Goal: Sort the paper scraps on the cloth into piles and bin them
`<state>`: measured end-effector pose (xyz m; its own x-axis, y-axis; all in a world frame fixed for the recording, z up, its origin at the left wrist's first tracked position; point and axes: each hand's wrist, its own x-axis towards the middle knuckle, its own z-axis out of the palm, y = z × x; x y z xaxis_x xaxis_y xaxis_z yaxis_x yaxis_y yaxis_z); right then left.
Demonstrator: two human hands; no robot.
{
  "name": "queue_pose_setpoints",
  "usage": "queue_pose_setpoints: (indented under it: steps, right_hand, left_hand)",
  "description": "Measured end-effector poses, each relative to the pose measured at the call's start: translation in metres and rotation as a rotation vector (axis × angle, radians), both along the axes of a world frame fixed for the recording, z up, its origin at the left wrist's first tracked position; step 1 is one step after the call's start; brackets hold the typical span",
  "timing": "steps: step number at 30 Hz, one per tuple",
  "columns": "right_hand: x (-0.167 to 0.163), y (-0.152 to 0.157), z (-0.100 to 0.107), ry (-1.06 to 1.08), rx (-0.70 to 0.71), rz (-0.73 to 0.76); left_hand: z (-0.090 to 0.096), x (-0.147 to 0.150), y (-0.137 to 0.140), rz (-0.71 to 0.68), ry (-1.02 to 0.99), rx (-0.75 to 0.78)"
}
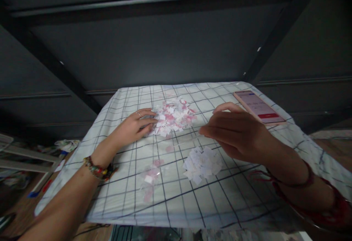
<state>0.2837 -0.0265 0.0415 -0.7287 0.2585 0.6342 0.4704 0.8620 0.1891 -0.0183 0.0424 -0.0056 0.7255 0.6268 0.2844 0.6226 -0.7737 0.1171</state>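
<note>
A loose pile of small white and pink paper pieces (176, 116) lies at the middle of the checked cloth. My left hand (139, 123) rests at its left edge, fingers stretched out and a little apart, fingertips touching the scraps. My right hand (236, 129) hangs to the right of that pile with thumb and fingers pinched together; what they hold, if anything, I cannot make out. Below its fingertips is a smaller pile of white paper squares (202, 164). Left of this, a few pink and white pieces lie with a shiny clear film (152, 175).
A phone (260, 107) with a lit timer screen lies at the table's right side. The checked cloth (121, 204) covers the table, which stands against a dark panelled wall (154, 46). A pale wooden frame (27, 164) stands on the left.
</note>
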Motion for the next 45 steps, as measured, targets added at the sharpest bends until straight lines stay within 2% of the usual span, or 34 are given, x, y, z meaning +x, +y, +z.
queue_pose_setpoints:
  steps: [4,7,13,19,24,27,32,34,39,45]
  right_hand:
    - [0.006,0.003,0.002,0.062,0.056,-0.064]
    - [0.010,0.006,0.002,-0.012,0.048,-0.121]
    - [-0.001,0.001,-0.001,-0.013,0.020,-0.008]
    - [-0.002,0.003,-0.004,-0.002,0.093,-0.129]
    - [-0.008,0.001,-0.007,-0.032,0.065,-0.069]
    - [-0.010,-0.002,-0.006,-0.008,0.039,-0.061]
    - [-0.015,0.000,-0.007,-0.009,0.105,-0.084]
    - [-0.016,0.000,-0.008,-0.013,0.102,-0.046]
    - [-0.017,-0.002,-0.010,0.024,0.079,-0.042]
    - [-0.014,-0.004,-0.008,0.036,0.060,0.018]
  left_hand:
    - [-0.001,-0.001,0.001,-0.032,-0.011,0.017]
    - [-0.001,-0.001,0.001,-0.057,-0.022,0.033]
    - [0.000,-0.001,0.001,-0.029,-0.014,0.006]
    - [-0.001,0.001,-0.001,-0.063,-0.034,0.025]
    - [0.001,0.003,-0.006,-0.047,-0.048,0.045]
    - [-0.002,0.001,-0.004,0.085,-0.029,0.043]
    - [-0.020,-0.013,0.008,0.504,-0.132,0.025]
    - [-0.025,-0.017,0.011,0.559,-0.132,-0.051]
    - [-0.018,-0.016,0.004,0.403,-0.037,-0.269]
    - [-0.006,-0.015,-0.004,0.292,0.031,-0.325]
